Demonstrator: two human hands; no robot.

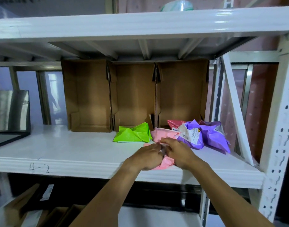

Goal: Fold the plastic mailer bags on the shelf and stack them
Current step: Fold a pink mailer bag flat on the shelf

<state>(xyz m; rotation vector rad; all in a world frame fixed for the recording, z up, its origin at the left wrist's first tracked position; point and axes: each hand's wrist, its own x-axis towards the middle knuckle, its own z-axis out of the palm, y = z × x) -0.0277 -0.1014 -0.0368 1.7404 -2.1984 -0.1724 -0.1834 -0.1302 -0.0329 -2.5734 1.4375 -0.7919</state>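
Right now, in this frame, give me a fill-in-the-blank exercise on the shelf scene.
The left hand and right hand hold the pink mailer at the shelf's ____ edge. The green mailer lies to its ____. Behind stand ____ cardboard boxes. Missing: front; left; three.

Mailer bags point(165, 134) lie on the shelf point(66, 145), in front of three boxes point(134, 95).

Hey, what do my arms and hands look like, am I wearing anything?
The left forearm and right forearm are bare to the frame's bottom edge, no sleeves in view. The left hand and right hand are ungloved, with no watch or band at either wrist. The fingers are blurred, so rings cannot be ruled out.
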